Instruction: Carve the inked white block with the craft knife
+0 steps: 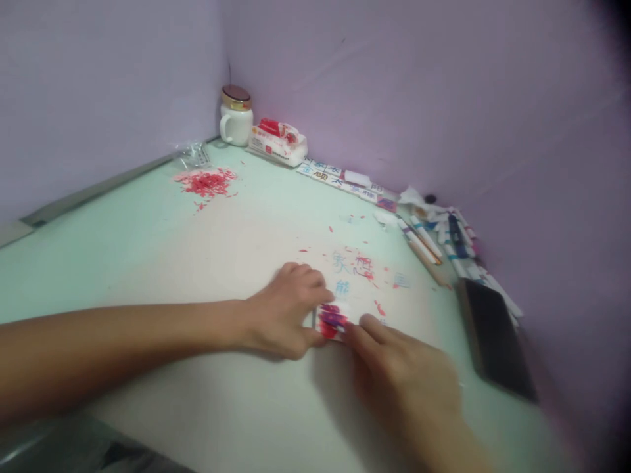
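Observation:
On the table lies a small white square block (329, 334), its top smeared with red and purple. My left hand (290, 309) pinches it between thumb and fingers from the left side. From the right, my right hand (401, 374) is closed with its fingertips against the block's top. Whatever those fingers grip is mostly covered, and I cannot make it out. Blue and purple Chinese characters (342, 288) are written on the tabletop just beyond the block, with red shavings scattered around them.
A pile of red shavings (207, 182) lies at the back left by a clear plastic bag (192, 156). A lidded white mug (236, 121) and a wipes pack (279, 143) stand in the corner. Lettered blocks (340, 185) line the wall. Markers (426, 238) and a black phone (495, 335) lie right.

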The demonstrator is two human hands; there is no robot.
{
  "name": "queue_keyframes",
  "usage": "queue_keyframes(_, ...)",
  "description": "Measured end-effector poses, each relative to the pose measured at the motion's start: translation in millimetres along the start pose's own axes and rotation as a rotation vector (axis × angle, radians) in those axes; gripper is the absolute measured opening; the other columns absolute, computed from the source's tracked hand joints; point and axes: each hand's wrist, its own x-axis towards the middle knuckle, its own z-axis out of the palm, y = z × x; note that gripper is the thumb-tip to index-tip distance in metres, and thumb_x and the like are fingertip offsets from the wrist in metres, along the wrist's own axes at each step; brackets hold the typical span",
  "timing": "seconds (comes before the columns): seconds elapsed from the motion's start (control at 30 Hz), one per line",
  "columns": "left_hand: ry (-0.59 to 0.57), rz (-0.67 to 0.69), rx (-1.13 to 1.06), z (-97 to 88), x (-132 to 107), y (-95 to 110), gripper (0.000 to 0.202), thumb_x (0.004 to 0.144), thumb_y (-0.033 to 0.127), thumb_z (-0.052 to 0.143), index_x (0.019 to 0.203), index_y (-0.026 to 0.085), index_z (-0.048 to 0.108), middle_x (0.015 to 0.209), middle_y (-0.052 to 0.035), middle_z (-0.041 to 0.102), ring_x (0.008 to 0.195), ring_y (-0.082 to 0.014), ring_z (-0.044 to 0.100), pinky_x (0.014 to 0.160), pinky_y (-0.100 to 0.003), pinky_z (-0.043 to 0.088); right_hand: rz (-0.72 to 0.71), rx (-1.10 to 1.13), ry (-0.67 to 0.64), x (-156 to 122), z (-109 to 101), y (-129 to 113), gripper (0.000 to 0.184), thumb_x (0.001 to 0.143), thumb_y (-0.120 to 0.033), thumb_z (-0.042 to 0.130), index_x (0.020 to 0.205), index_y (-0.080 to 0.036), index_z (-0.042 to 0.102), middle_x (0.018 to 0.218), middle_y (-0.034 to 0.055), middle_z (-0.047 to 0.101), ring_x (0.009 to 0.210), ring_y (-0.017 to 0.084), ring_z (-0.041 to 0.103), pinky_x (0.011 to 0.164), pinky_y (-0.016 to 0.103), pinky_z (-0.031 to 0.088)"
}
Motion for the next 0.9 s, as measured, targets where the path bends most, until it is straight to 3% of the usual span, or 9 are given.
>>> queue_keyframes(0.23,-0.017,-0.002,0.004,-0.2,0,-1,0.031,0.066,0.033,0.073,0.092,0.018,0.062,0.094,-0.0064,0.056,0.092,-0.0240,0.049,0.088,-0.042,0.034,-0.032,0.043,-0.130,8,-3,10,0.019,0.071,-0.008,0.045,0.070,-0.022,0.058,0.054,-0.0046,0.051,0.038,0.007,0.036,0.045,0.030,0.010)
queue_keyframes(0.47,-0.033,-0.030,0.000,-2.6,2,2,0.032,0.066,0.029,0.073,0.095,0.018,0.063,0.094,-0.0059,0.056,0.093,-0.0243,0.050,0.089,-0.042,0.033,-0.040,0.129,-0.297,13,-6,19,0.021,0.066,-0.007,0.051,0.072,-0.024,0.061,0.059,-0.0057,0.056,0.039,0.008,0.041,0.045,0.029,0.009)
queue_keyframes(0.7,-0.027,-0.038,-0.002,-3.1,1,2,0.031,0.071,0.033,0.068,0.098,0.019,0.063,0.093,-0.0067,0.056,0.091,-0.0248,0.050,0.088,-0.043,0.034,0.078,0.351,-0.421,17,-8,26,0.014,0.078,-0.014,0.054,0.072,-0.024,0.063,0.068,-0.0058,0.062,0.052,0.007,0.051,0.049,0.026,0.018)
queue_keyframes(0.9,-0.022,-0.035,0.012,-1.3,1,0,0.037,0.068,0.031,0.069,0.103,0.020,0.063,0.096,-0.0062,0.057,0.092,-0.0246,0.049,0.089,-0.044,0.033,0.104,0.450,-0.455,18,-9,31,0.015,0.078,-0.011,0.057,0.068,-0.021,0.061,0.068,-0.0059,0.061,0.058,0.008,0.051,0.053,0.023,0.022)
